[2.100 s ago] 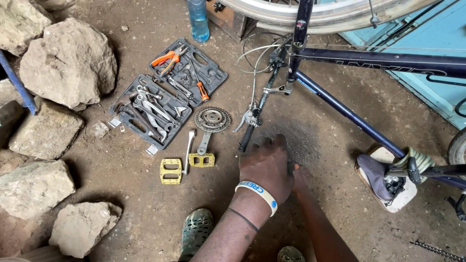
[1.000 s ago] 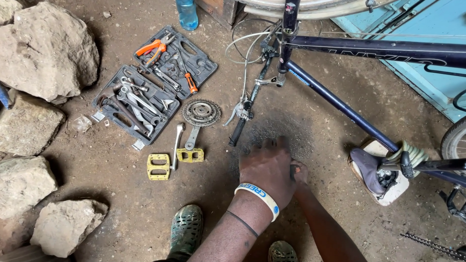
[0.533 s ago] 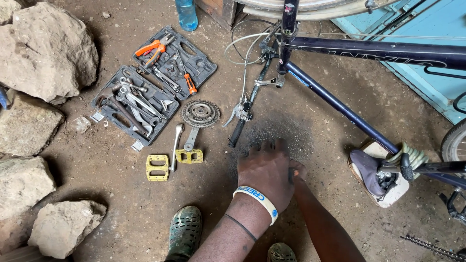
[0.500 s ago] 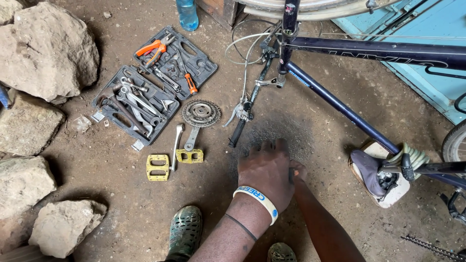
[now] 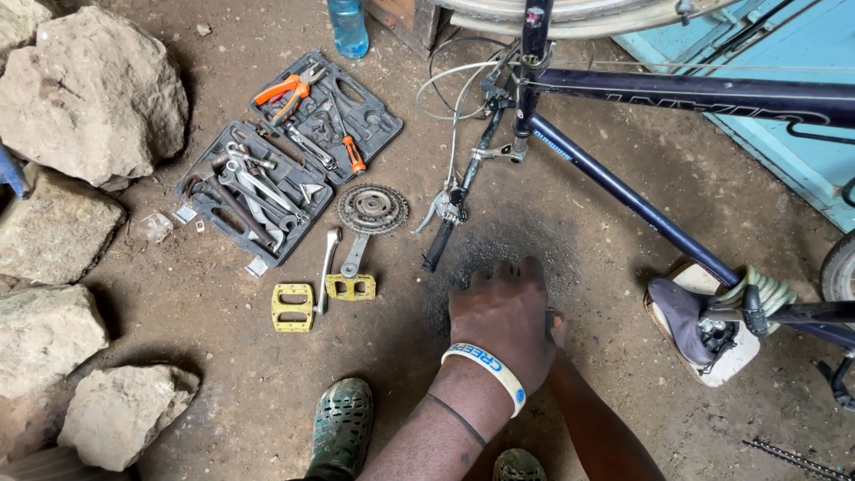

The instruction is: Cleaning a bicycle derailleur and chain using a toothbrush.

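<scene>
The left hand [image 5: 503, 316] lies palm down, fingers spread forward and pressed flat. The right hand [image 5: 556, 326] is almost wholly hidden beneath it, both forearms reaching forward, close together.

Bare, packed dirt floor [image 5: 623, 214], brown and gritty, with a darker, sooty patch [image 5: 499, 245] near the middle. Big rough rocks [image 5: 89, 98] piled along the left edge, a smaller rock [image 5: 120, 414] low at the left, a turquoise painted wall or door [image 5: 784, 134] running across the upper right corner, and a wooden block [image 5: 410, 18] at the top edge. Soft, even daylight, with only faint shadows under the stones.
</scene>
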